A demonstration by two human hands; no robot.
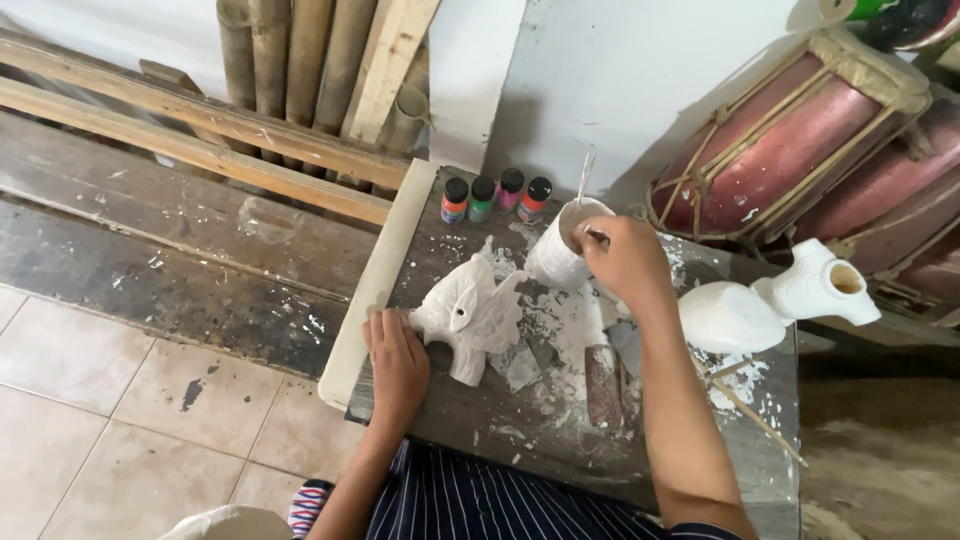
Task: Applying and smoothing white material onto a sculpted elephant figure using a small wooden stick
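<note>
A white plaster elephant figure [470,312] lies on a small grey wooden table [520,420] dusted with white powder. My left hand [395,360] rests at its left side, fingers touching the figure. My right hand [625,260] is over a white cup [555,255] at the back of the table and grips a thin tool whose tip is in the cup; thin sticks [584,178] stand up out of the cup.
Several small paint bottles [495,197] with black caps stand at the table's back edge. A white plaster vase shape [770,300] lies at the right. A reddish drum [790,140], bamboo poles [300,60] and planks lean against the wall. A wooden-handled tool [603,385] lies on the table.
</note>
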